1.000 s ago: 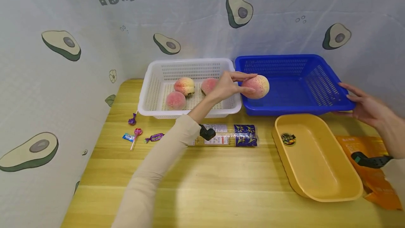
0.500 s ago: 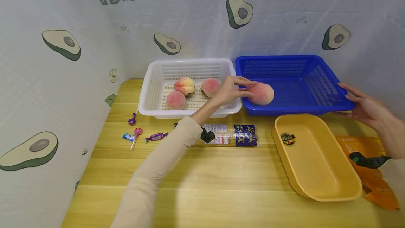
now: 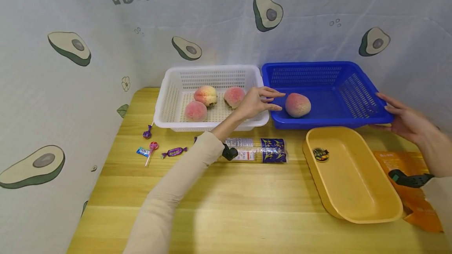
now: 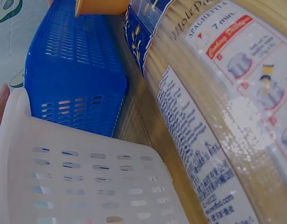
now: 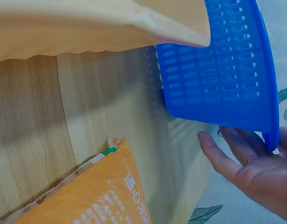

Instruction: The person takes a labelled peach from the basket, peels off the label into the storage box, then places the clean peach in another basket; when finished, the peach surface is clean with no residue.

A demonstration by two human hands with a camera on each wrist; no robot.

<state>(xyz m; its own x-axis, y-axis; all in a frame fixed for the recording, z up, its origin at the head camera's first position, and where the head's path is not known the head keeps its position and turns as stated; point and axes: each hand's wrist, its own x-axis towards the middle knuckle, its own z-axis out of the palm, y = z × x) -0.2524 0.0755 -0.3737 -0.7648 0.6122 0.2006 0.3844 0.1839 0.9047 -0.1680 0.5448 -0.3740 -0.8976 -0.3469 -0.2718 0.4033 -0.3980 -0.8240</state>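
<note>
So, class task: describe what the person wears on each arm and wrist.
The left arm wears a long cream sleeve with a small black device at the wrist. The right wrist carries a black and green strap beside a pale cuff. Both hands are bare.

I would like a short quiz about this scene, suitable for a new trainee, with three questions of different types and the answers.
1. How many peaches lie in the white basket?
2. True or false: the left hand grips the peach in the blue basket.
3. Multiple choice: what does the right hand touch? A) the yellow tray B) the right rim of the blue basket C) the spaghetti packet

Key:
1. Three.
2. False: the peach rests on the basket floor and the hand, fingers relaxed, is apart from it.
3. B.
</note>
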